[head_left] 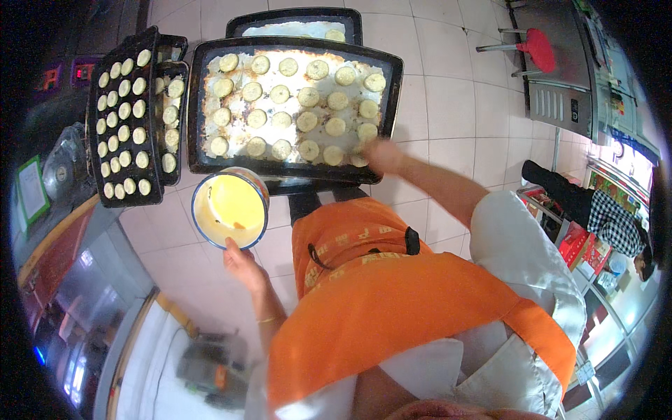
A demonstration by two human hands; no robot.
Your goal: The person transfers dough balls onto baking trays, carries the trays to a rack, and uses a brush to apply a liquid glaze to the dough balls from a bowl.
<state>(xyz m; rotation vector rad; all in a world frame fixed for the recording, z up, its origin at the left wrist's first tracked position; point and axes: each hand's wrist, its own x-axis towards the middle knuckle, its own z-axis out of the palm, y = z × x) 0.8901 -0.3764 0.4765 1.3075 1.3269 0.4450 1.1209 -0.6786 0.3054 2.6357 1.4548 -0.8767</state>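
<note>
My left hand (245, 269) grips the rim of a white enamel mug (204, 214) with a blue edge, thumb toward its mouth. Yellow liquid (236, 199) that looks like beaten egg lies inside. In front of me is a large dark baking tray (294, 169) lined with stained paper, bearing rows of round pale pastries (307, 122). My right hand (383, 157) is at the tray's near right corner, over the last pastry (359, 160) there. Its fingers are curled together and slightly blurred; what they hold is hidden.
Another lined tray (238, 28) sticks out behind the large one. On the left, more pastry trays (150, 183) stand overlapping. A red stool (537, 50) and a metal cabinet (560, 105) are far right. A person in a checked top (616, 222) is by shelves at right.
</note>
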